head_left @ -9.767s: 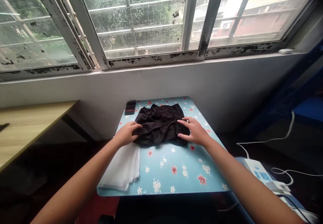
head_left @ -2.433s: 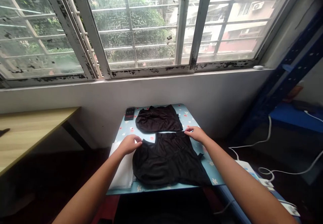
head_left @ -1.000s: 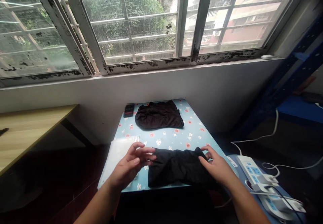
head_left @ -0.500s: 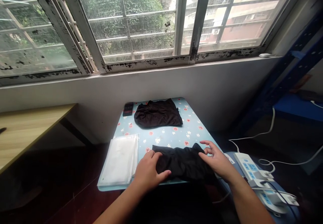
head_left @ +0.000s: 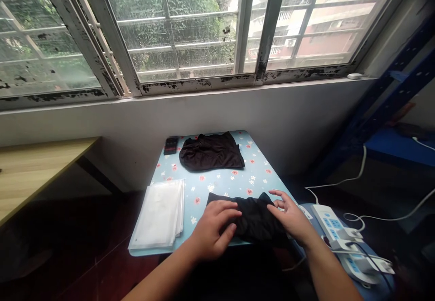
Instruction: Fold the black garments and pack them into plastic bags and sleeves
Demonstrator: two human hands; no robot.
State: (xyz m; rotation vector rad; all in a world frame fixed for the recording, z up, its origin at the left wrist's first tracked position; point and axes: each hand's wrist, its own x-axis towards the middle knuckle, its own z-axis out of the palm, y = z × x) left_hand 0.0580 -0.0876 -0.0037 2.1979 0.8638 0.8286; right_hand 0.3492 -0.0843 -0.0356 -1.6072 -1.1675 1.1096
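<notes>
A black folded cloth [head_left: 254, 222] lies rumpled at the near edge of a small flowered table [head_left: 224, 185]. My left hand [head_left: 214, 228] rests over its left part, fingers stretched to the right and thumb apart. At the cloth's right end is my right hand [head_left: 288, 215], its index finger lifted and the thumb spread from it on the fabric; the other fingers are partly curled. Farther back lies a second dark cloth piece [head_left: 212, 152], wrinkled, with a rounded left end. A stack of whitish translucent plastic bags [head_left: 159, 215] lies to the left of my left hand.
A small dark pixelated item [head_left: 171, 145] lies at the table's back left corner. White power strips [head_left: 335, 228] with plugs and cables sit on a blue surface at right. A wooden desk [head_left: 41, 165] stands left. Behind is a wall [head_left: 136, 124] under barred windows.
My left hand has moved right over the cloth, its fingers straightening out from the left edge. My right hand has stayed nearly in place. The view has shifted slightly.
</notes>
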